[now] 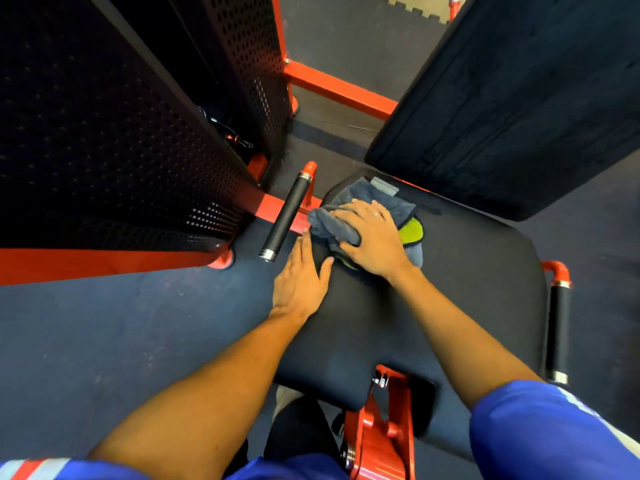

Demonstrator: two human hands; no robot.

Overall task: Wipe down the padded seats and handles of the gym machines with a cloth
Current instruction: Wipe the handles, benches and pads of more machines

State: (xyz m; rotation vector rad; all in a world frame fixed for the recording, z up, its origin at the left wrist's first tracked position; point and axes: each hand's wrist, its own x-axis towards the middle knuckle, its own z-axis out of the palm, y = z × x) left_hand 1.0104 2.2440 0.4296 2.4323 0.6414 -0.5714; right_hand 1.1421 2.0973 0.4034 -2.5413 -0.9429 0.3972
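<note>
A black padded seat fills the middle of the view, with its tall black back pad rising behind it. On the seat's far left corner lies a grey cloth with a yellow-green underside. My right hand presses down on the cloth, fingers bent around its bunched edge. My left hand lies flat on the seat's left edge, fingers straight. A black handle with a red tip sticks out left of the seat. Another black handle stands at the seat's right side.
A black perforated weight-stack guard on a red frame stands close on the left. Dark rubber flooring lies between guard and seat. The red seat bracket sits at the front, near my legs.
</note>
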